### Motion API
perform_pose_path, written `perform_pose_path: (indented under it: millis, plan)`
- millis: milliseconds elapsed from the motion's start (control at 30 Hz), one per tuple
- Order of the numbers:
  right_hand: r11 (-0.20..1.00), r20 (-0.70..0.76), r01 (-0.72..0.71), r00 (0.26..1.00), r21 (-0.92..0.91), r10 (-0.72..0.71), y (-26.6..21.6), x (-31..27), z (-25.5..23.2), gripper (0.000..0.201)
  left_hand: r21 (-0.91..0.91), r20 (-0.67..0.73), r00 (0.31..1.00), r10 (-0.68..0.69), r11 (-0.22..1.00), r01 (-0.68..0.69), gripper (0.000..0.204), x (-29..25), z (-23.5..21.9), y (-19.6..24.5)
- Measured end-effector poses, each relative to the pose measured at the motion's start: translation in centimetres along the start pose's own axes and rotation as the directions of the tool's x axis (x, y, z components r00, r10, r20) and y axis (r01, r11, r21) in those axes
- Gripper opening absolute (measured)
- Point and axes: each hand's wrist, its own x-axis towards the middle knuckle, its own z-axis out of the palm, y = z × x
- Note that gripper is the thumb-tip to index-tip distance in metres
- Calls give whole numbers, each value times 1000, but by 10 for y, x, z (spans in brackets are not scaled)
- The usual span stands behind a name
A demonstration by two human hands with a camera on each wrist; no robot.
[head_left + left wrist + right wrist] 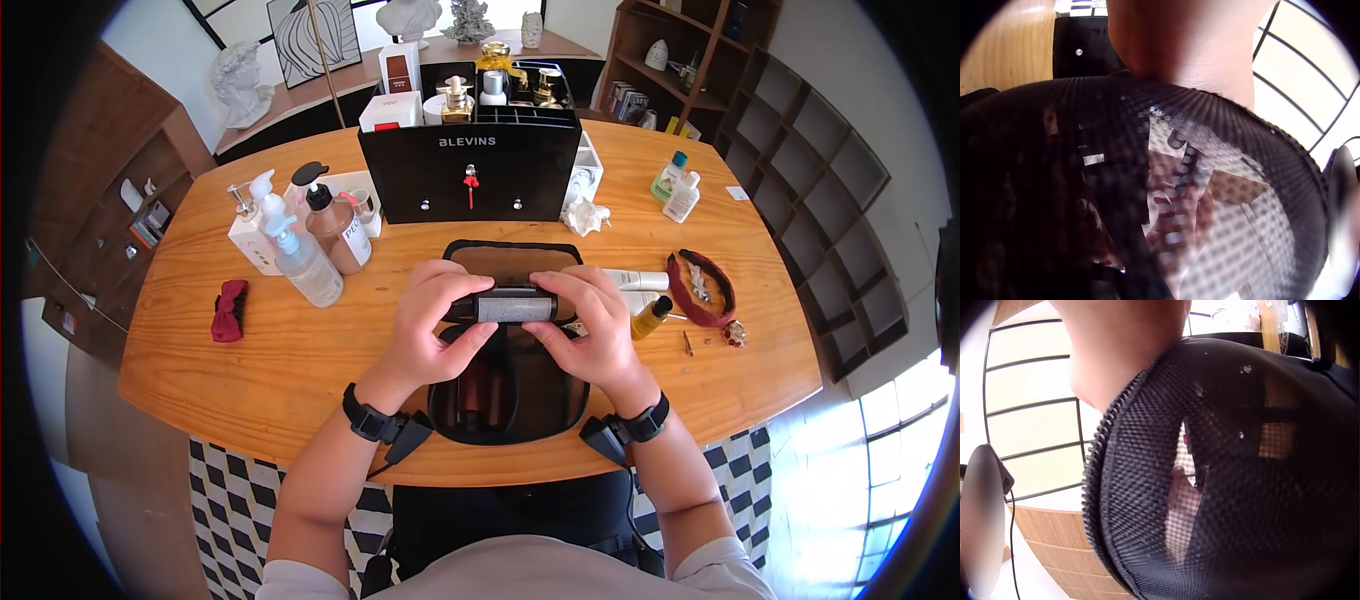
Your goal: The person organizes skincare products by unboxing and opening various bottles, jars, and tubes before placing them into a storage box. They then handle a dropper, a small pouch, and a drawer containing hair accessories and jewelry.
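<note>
Both hands hold a small dark bottle with a grey printed label (515,309), lying sideways above a black zippered cosmetic bag (552,405). The left hand (435,318) pinches its left end between thumb and fingers. At the other end, the right hand (592,322) grips it the same way. The bag lies unzipped, its lid tipped back, with several dark reddish items (475,395) in its left half. Dark mesh (1229,244) fills most of the left wrist view, and a zipper edge (1092,475) crosses the right wrist view; the fingers are hidden in both.
Right of the bag lie white tubes (640,281), an amber bottle (648,320) and a red headband (720,310). Pump bottles (310,270) and a dark red bow (229,311) are on the left. A black cosmetics organizer (465,180) stands behind.
</note>
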Motion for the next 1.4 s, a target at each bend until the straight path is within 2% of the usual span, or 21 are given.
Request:
perform_pose_path:
  millis: [467,1400]
  plan:
    - [997,-49,24,999,79,-20,5,-5,6,46,-17,5,1000,-3,1000,3,38,-1,3,0]
    - [996,-64,50,997,78,-45,4,-3,3,44,-7,15,1000,0,1000,0,38,0,4,2]
